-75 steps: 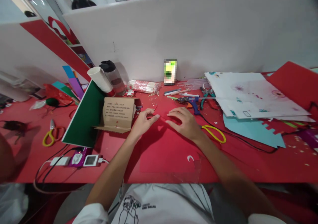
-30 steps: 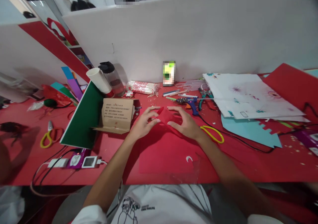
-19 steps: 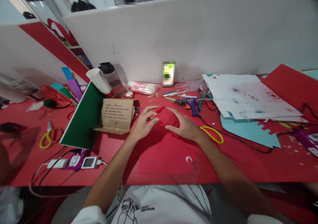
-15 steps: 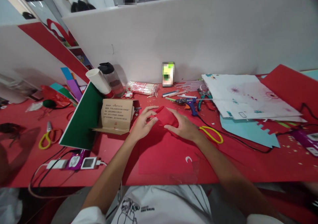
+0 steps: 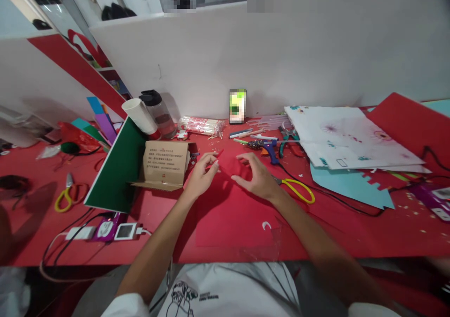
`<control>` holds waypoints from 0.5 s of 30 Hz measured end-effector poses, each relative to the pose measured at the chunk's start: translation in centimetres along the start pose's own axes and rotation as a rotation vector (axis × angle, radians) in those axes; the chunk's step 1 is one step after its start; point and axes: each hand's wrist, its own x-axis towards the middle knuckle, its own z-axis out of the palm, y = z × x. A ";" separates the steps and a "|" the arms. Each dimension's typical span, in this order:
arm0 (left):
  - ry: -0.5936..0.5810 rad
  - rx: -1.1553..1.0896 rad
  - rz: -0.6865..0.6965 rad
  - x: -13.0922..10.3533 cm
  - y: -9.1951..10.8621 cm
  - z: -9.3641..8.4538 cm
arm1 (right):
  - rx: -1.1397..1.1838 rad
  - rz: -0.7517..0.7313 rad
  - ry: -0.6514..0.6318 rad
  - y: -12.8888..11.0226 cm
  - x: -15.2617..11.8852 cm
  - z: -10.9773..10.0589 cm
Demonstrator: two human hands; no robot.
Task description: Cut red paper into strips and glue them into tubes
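Between my hands is a red piece (image 5: 234, 167), hard to tell from the red sheet (image 5: 234, 221) lying below it on the red table. My left hand (image 5: 203, 174) has thumb and fingers closed on the left edge of this piece. On the other side, my right hand (image 5: 256, 175) curves around with its thumb and fingers apart, close to the piece's right side. Whether the right fingers touch it cannot be made out. A small white crescent (image 5: 266, 225) rests on the sheet near its lower right.
Yellow-handled scissors (image 5: 298, 190) and a blue glue gun (image 5: 270, 150) lie right of my hands. An open cardboard box (image 5: 165, 164), a green board (image 5: 117, 167) and a bottle (image 5: 161, 115) stand left. A phone (image 5: 237, 106) leans on the wall.
The red piece between my hands has tilted lower and flatter. My right fingers have curled and lifted off its upper edge, while my left hand has shifted slightly down and left.
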 end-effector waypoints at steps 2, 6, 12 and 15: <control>0.002 -0.050 -0.042 0.0 -0.1 0.2 | 0.008 -0.033 0.028 0.1 0.1 0.0; 0.005 -0.138 -0.090 -0.1 -0.4 0.6 | 0.019 -0.075 0.033 0.1 0.3 0.2; 0.082 -0.198 -0.105 -0.6 -0.5 2.0 | -0.026 -0.037 0.068 -0.5 0.3 0.9; 0.123 -0.256 -0.132 -1.0 -0.4 3.3 | -0.017 0.010 0.081 -0.8 0.3 1.3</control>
